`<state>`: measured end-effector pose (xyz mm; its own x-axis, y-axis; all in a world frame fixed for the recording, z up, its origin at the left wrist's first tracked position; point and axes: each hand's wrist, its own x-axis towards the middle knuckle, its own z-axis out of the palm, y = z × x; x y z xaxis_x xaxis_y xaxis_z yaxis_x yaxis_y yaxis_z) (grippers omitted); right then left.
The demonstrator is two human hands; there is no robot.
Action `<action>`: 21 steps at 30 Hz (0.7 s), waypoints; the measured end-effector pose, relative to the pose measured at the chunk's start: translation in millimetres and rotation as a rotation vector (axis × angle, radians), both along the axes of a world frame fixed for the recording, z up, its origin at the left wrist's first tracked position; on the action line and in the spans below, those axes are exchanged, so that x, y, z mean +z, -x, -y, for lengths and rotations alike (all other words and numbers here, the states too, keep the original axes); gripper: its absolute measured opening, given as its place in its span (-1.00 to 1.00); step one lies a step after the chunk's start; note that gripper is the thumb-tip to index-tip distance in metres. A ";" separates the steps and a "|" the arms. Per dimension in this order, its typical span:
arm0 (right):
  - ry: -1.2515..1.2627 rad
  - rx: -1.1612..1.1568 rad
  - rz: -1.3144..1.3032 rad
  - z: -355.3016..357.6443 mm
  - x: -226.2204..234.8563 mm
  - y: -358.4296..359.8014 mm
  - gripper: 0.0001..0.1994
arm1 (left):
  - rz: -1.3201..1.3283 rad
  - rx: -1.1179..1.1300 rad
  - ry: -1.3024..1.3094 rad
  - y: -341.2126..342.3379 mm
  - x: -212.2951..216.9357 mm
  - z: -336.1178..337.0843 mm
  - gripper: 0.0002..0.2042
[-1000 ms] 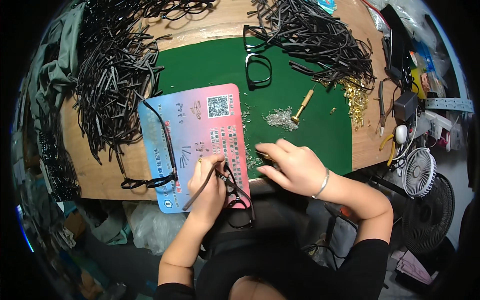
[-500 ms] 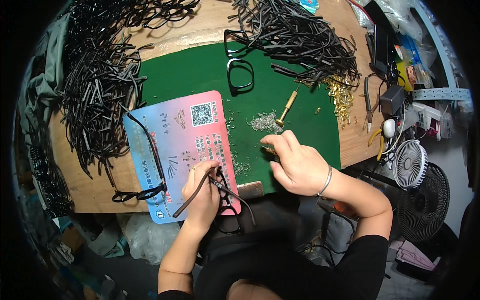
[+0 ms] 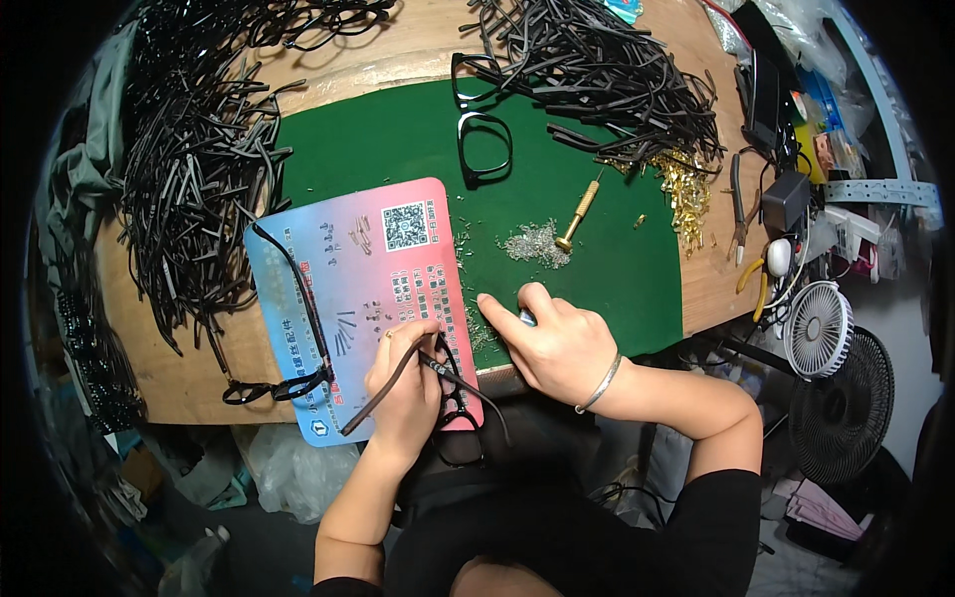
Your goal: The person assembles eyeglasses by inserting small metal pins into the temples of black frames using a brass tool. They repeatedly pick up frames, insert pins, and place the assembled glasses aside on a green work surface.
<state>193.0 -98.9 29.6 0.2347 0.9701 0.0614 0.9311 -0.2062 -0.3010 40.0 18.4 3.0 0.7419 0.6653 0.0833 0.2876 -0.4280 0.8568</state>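
My left hand (image 3: 403,403) is closed on a pair of black eyeglasses (image 3: 384,394), whose temples cross over it above the card's near edge. My right hand (image 3: 565,343) rests low over the green mat, index finger stretched toward small loose screws (image 3: 482,333) beside the card. Its other fingers are curled around something with a blue-grey end, mostly hidden. Beyond that hand lies a heap of tiny silver screws (image 3: 535,245), with a brass-handled screwdriver (image 3: 579,216) against its right side. Under my left hand is a blue-and-pink printed card (image 3: 383,274) carrying small sorted parts.
Other black glasses (image 3: 288,387) lie across the card's left edge. A glasses front (image 3: 509,149) is on the green mat (image 3: 368,139). Heaps of dark temples (image 3: 199,189) flank it. Brass pieces (image 3: 688,204), yellow-handled pliers (image 3: 761,289) and a white fan (image 3: 821,328) stand right.
My right hand has moved left and lower, its index finger now reaching to the loose screws by the card. The left hand keeps its hold on the eyeglasses.
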 end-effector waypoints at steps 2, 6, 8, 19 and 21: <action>0.013 0.006 0.017 -0.7 0.2 -0.7 -0.51 | -0.013 0.002 0.055 -0.9 1.7 0.5 -0.69; 0.048 0.021 0.017 -2.4 4.9 -1.4 -0.51 | -0.004 -0.055 -0.013 -3.7 0.1 6.8 -0.68; 0.054 0.026 0.017 -3.2 5.9 -0.8 -0.54 | 0.007 -0.062 0.002 -3.9 0.4 6.1 -0.65; 0.196 0.183 -0.653 -2.9 8.6 -17.1 -0.64 | -0.162 -0.140 0.358 -12.6 16.4 -16.0 -0.89; 0.203 0.179 -0.633 -5.9 5.0 -16.1 -0.65 | -0.176 -0.162 0.354 -12.6 16.2 -18.9 -0.90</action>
